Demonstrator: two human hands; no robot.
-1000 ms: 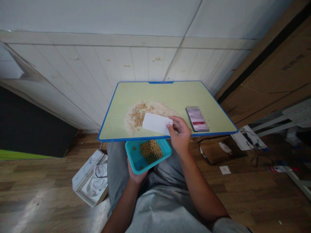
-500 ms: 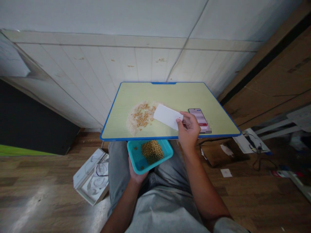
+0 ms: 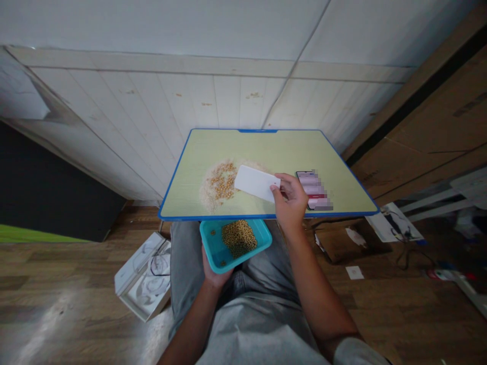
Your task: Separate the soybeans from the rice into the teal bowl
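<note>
My right hand [image 3: 291,200] pinches one end of a white card [image 3: 255,182] between thumb and fingers, just over the table [image 3: 289,152]. The card's far end reaches the edge of a spread of soybeans [image 3: 224,180] mixed with pale rice-like grains [image 3: 207,195]. Below the table's front edge, my left hand [image 3: 215,271] grips a turquoise plastic tray [image 3: 211,251] from its near left side and underneath. Many soybeans [image 3: 240,237] are heaped in the tray, with a few loose ones near its left wall. Most of my left fingers are hidden under the tray.
A phone [image 3: 314,190] lies on the table to the right of my right hand. On the floor stand an open white box [image 3: 144,284] at left and a cardboard box [image 3: 338,241] at right. A white panelled wall [image 3: 171,101] rises behind the table.
My right hand and the white card have moved slightly left, and the card now covers more of the spread's right side. My left hand and the tray look unchanged.
</note>
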